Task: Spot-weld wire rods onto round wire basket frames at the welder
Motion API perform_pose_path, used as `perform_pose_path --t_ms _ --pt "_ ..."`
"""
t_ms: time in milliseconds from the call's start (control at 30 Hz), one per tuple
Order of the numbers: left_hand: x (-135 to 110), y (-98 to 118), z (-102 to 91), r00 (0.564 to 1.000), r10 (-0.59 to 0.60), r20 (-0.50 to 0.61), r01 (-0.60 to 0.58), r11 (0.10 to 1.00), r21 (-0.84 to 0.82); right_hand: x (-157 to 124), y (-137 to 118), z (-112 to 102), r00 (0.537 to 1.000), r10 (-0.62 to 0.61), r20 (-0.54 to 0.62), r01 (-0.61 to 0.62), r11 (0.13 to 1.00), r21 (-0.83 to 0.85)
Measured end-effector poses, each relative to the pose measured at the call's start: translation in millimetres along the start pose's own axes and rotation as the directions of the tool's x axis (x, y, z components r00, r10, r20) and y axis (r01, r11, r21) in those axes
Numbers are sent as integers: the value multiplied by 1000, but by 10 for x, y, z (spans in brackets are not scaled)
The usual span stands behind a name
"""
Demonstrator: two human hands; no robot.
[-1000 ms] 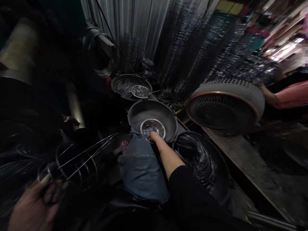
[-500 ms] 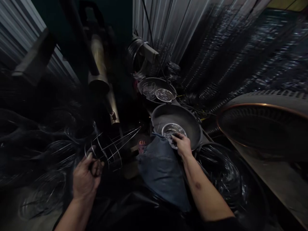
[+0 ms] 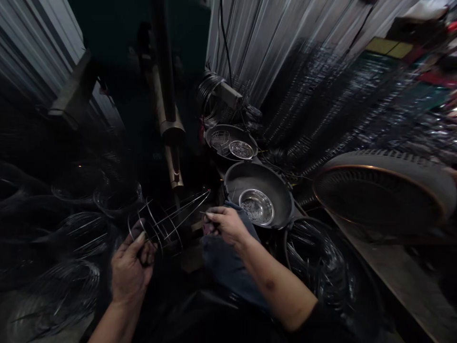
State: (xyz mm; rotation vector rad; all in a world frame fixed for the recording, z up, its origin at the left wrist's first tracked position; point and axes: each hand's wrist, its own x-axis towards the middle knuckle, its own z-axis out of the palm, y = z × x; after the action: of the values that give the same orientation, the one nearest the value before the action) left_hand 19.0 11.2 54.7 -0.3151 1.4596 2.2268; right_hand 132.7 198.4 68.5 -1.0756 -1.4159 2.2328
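Left hand (image 3: 131, 267) grips 1 half-built wire frame (image 3: 167, 221), near left; rings on, rods converging to a tip. Right hand (image 3: 223, 224) pinched shut on a small wire piece, beside the frame. Steel bowl (image 3: 256, 206) of pieces sits right, in dark pan (image 3: 282, 190). More joining likely left.

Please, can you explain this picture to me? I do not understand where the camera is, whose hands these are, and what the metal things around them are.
The camera sits on a person's head and looks down at their own two bare hands. The left hand grips a half-built wire frame made of rings and long straight wires. The right hand pinches something small near the frame's tip; it is too dark to name. Beside it, a dark pan holds a steel bowl of small metal pieces. A second pan stands behind, and a fan grille lies to the right.
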Motion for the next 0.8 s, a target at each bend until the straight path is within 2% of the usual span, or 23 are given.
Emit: perform_pose_path --t_ms 100,233,333,533,700,800 --pt "6 30 -27 1000 10 -16 -10 1000 -3 33 -13 383 990 42 137 -73 970 232" --pt "28 81 -43 1000 25 -5 -25 1000 14 36 3 538 977 57 206 -133 915 380" --pt "57 93 -6 999 30 -28 -28 999 39 64 27 587 983 68 168 -136 890 435" --pt "162 85 73 999 33 11 -34 999 43 144 44 716 998 51 45 -68 835 546" --pt "275 134 109 999 27 -22 -26 999 30 215 -37 798 1000 25 13 -28 825 565" --pt "339 192 170 999 39 16 -39 998 42 278 -112 846 1000 7 10 -12 826 564"
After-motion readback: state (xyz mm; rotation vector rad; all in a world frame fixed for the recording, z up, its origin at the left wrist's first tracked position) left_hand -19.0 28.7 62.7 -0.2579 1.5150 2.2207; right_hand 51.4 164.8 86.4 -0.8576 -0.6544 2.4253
